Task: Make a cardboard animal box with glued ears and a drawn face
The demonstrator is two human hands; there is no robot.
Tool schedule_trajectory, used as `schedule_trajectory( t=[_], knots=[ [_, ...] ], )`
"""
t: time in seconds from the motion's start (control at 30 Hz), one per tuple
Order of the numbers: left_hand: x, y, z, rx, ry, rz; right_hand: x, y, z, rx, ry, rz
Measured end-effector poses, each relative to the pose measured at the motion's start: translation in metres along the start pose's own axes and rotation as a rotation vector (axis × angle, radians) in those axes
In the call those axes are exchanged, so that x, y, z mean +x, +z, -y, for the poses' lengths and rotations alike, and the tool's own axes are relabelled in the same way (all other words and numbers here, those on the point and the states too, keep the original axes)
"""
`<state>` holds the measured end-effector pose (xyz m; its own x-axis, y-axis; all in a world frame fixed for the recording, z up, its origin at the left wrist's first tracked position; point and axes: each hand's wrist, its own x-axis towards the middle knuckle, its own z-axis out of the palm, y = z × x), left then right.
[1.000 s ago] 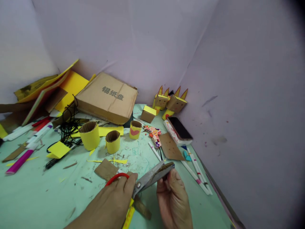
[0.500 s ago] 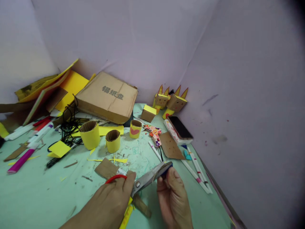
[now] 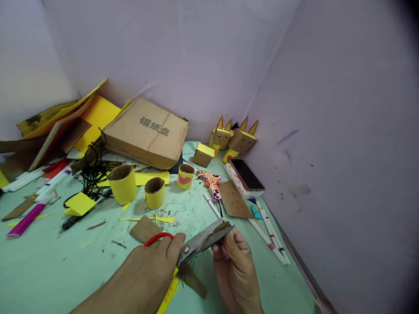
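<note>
My left hand (image 3: 149, 274) is closed round the red handles of a pair of scissors (image 3: 199, 240), whose grey blades point up and right. My right hand (image 3: 235, 268) pinches a small brown cardboard piece (image 3: 224, 228) at the blade tips. A yellow strip (image 3: 168, 295) and a brown cardboard scrap (image 3: 191, 280) lie under my left hand on the green table (image 3: 49, 261).
Yellow-wrapped cardboard tubes (image 3: 123, 185) stand mid-table, behind them a flat cardboard box (image 3: 149, 131). Small cardboard figures (image 3: 237, 138), a phone (image 3: 246, 174) and pens (image 3: 270, 233) lie along the right wall. Markers (image 3: 29, 213), a black cord (image 3: 93, 174) and yellow sheets (image 3: 94, 117) crowd the left.
Both hands and the scissors have shifted slightly left and up. The blades have come nearly together on the small brown piece. The view has tilted a little.
</note>
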<state>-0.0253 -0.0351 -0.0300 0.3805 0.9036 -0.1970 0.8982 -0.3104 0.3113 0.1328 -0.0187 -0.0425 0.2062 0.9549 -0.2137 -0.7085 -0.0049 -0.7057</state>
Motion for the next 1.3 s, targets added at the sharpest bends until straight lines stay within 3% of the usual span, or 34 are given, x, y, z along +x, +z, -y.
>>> schedule_trajectory(
  t=[0.33, 0.53, 0.8, 1.1, 1.3],
  knots=[
    [-0.001, 0.004, 0.003, 0.083, 0.039, 0.040, 0.001, -0.003, -0.002, -0.036, -0.024, 0.046],
    [-0.001, 0.004, 0.003, 0.018, 0.031, 0.059, 0.003, -0.003, -0.002, -0.040, -0.047, 0.019],
    [-0.001, -0.016, -0.007, -0.090, 0.055, 0.021, 0.004, -0.016, -0.006, -0.223, -0.169, 0.126],
    [-0.001, -0.008, 0.001, 0.024, 0.021, 0.037, 0.005, -0.015, -0.012, -0.241, -0.138, 0.223],
    [-0.001, -0.013, 0.000, -0.021, 0.007, 0.043, 0.005, -0.014, -0.012, -0.208, -0.111, 0.187]
  ],
)
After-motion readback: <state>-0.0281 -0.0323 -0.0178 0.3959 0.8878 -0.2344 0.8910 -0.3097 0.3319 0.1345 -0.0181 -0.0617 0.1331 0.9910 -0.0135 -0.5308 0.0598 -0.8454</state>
